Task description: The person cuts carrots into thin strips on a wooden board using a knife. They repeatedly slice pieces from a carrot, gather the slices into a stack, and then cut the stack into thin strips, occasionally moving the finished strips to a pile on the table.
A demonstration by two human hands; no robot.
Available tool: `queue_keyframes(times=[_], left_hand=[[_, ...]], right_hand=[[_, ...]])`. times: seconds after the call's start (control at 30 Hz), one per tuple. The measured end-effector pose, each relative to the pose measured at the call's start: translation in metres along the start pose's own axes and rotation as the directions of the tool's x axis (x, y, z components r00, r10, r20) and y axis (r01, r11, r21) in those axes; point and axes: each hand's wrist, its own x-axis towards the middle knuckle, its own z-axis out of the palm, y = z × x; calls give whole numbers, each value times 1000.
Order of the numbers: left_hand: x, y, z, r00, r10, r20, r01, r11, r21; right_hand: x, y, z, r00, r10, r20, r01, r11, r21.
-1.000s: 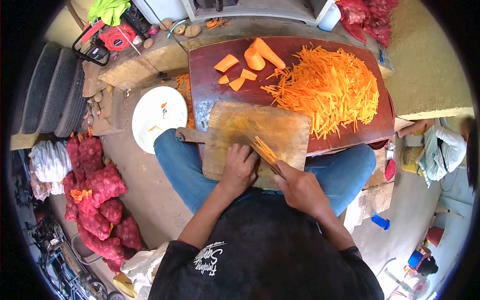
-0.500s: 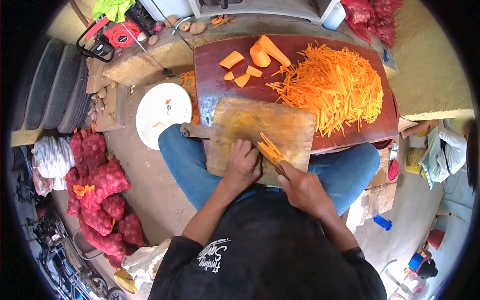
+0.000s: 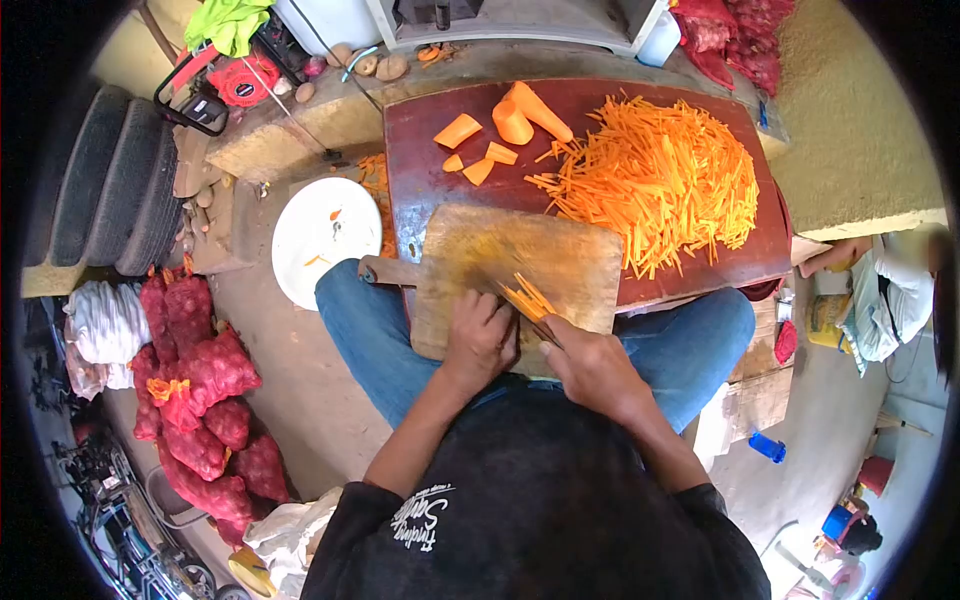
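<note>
A wooden cutting board (image 3: 560, 250) with a handle at its left lies over the near edge of a dark red table (image 3: 430, 190). My right hand (image 3: 590, 365) is wrapped round a knife (image 3: 546, 333) at the board's right. Several carrot strips (image 3: 528, 297) lie along the blade. My left hand (image 3: 482, 335) is closed on the board, left of the blade; whatever its fingers hold is hidden. A large heap of carrot strips (image 3: 670, 180) covers the table's right half. Carrot pieces (image 3: 512, 122) lie at its back left.
A white bowl (image 3: 325, 235) with a few scraps stands left of the table. Red net sacks (image 3: 210, 400) are piled on the floor further left, below stacked tires (image 3: 110, 180). Part of another person (image 3: 845, 255) shows at the right edge.
The view has shifted slightly. My right hand and the knife stay beside the strips, a little nearer my left hand. The carrot pieces and heap look the same.
</note>
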Motion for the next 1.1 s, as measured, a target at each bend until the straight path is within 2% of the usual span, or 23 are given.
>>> queue_keyframes(times=[0.03, 0.13, 0.23, 0.33, 0.53, 0.67, 0.77, 0.83, 0.93, 1.0, 1.1], left_hand=[[2, 3, -1, 1000, 3, -7, -3, 1000, 5], [-4, 0, 5, 1000, -19, -23, 19, 1000, -1], [-5, -2, 6, 1000, -27, 1, 27, 1000, -1], [-1, -1, 4, 1000, -24, 4, 24, 1000, 0], [3, 3, 2, 999, 11, -41, -11, 1000, -23], [-1, -1, 4, 998, 7, -58, -9, 999, -36], [-3, 0, 6, 996, -62, -62, 62, 998, -9], [-1, -3, 3, 992, -112, -65, 106, 991, -80], [-1, -1, -1, 968, -217, -123, 184, 954, -237], [-1, 3, -5, 938, -309, -153, 247, 911, -330], [-4, 2, -17, 891, -428, -153, 348, 859, -376]], right_hand=[[-1, -1, 0, 1000, -9, -23, 9, 1000, 17], [-11, -14, -20, 996, 83, 36, -85, 994, 61], [-18, -9, -19, 995, 82, 62, -86, 994, 62], [-15, -2, -6, 999, 35, 37, -34, 999, -20], [11, -5, -1, 996, -8, 87, 14, 997, -74], [3, -3, 1, 998, -61, -24, 62, 998, 23], [-10, 6, 1, 996, 4, -92, 10, 989, 144], [-18, 11, 0, 990, 74, -123, -47, 976, 211], [-25, 4, -13, 990, 103, -98, -63, 937, 345], [-25, 2, -16, 991, 135, 11, -129, 911, 393], [-18, 6, -12, 990, 116, 77, -136, 920, 366]])
